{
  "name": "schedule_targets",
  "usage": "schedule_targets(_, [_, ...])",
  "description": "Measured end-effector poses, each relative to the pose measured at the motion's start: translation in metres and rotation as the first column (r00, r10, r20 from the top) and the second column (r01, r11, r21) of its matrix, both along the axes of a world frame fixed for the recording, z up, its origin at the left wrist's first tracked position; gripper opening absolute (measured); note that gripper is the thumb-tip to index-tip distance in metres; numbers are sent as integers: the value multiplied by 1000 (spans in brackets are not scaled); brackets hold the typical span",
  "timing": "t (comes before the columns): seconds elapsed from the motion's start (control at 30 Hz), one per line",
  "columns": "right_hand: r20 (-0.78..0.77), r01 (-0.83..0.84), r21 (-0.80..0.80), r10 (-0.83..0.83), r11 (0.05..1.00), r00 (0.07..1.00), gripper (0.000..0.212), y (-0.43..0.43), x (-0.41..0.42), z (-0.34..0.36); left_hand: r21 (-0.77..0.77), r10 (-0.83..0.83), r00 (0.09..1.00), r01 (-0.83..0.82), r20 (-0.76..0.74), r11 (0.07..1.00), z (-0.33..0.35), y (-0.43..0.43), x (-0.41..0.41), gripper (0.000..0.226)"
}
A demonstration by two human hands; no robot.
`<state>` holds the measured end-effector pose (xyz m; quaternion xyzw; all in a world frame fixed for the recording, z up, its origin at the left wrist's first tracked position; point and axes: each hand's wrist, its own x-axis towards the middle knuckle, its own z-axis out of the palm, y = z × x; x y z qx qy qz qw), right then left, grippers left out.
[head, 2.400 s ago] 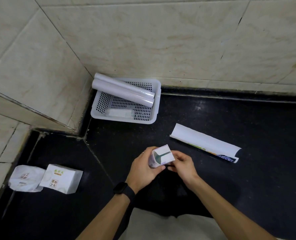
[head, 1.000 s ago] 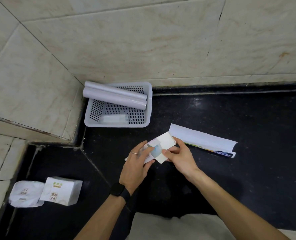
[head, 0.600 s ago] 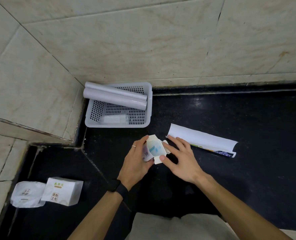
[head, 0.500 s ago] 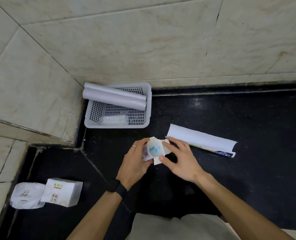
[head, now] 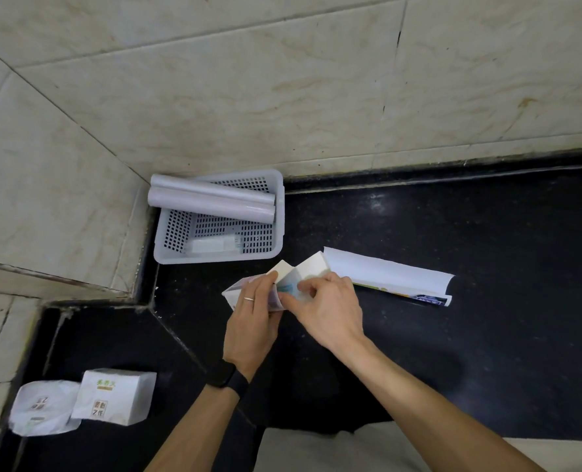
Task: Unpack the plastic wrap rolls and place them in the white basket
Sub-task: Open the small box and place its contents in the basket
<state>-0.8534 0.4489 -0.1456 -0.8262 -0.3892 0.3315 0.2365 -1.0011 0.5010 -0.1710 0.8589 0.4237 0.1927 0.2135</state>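
A white plastic-wrap carton (head: 296,279) is held over the black counter, its end flaps spread open toward the wall. My left hand (head: 253,316) grips the carton's body from the left. My right hand (head: 327,310) pinches at the open end with its fingertips. Whether a roll sits inside the carton is hidden. The white basket (head: 272,233) stands in the corner behind, with two white rolls (head: 211,201) lying across its far rim and a small flat packet on its floor.
An opened, emptied white carton (head: 388,275) lies flat on the counter just right of my hands. At the lower left stand a small white box with green print (head: 115,396) and a round white packet (head: 40,407). Tiled walls close the left and back sides.
The carton's end flaps have been pulled wider apart, and my right fingers have shifted from lying flat against the end to pinching at the opening. The basket and rolls are unchanged.
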Motion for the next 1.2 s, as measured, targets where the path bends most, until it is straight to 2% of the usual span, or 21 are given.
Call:
schedule_targets(0.2, [-19, -37, -20, 36, 999, 999, 23, 18, -6, 7, -59, 42, 999, -41, 18, 997, -1, 2, -1, 83])
schedule_targets(0.57, [-49, 39, 102, -34, 994, 998, 4, 1, 14, 5, -26, -5, 1000, 6, 3, 1000, -2, 8, 0, 82])
schedule_targets(0.73, [-131, 79, 170, -57, 982, 990, 17, -4, 21, 3, 56, -33, 998, 36, -48, 998, 4, 15, 5, 77])
schedule_targets(0.8, [-207, 135, 154, -101, 979, 973, 42, -6, 19, 2, 106, -53, 994, 63, -97, 992, 5, 18, 5, 76])
schedule_targets(0.9, [-376, 169, 146, -104, 975, 921, 93, -6, 17, 4, 197, -82, 977, 121, -194, 973, 2, 24, 2, 75])
schedule_targets(0.97, [-457, 151, 108, -86, 983, 885, 113, -2, 16, 1, 248, -106, 964, 167, -244, 954, 0, 27, 1, 71])
schedule_targets(1.0, [-474, 151, 87, -93, 985, 876, 111, 1, 16, -2, 268, -120, 957, 192, -264, 944, 0, 28, 1, 69])
schedule_targets(1.03, [-474, 156, 77, -102, 985, 875, 100, 4, 16, -7, 282, -133, 950, 214, -281, 935, 0, 29, 1, 68])
schedule_targets(1.13, [-483, 164, 124, -85, 979, 871, 45, 9, 15, -21, 276, -153, 936, 245, -317, 929, 2, 30, 1, 70])
schedule_targets(1.2, [-543, 152, 145, -50, 978, 838, 32, 10, 15, -28, 257, -162, 931, 253, -326, 933, 3, 30, -1, 71])
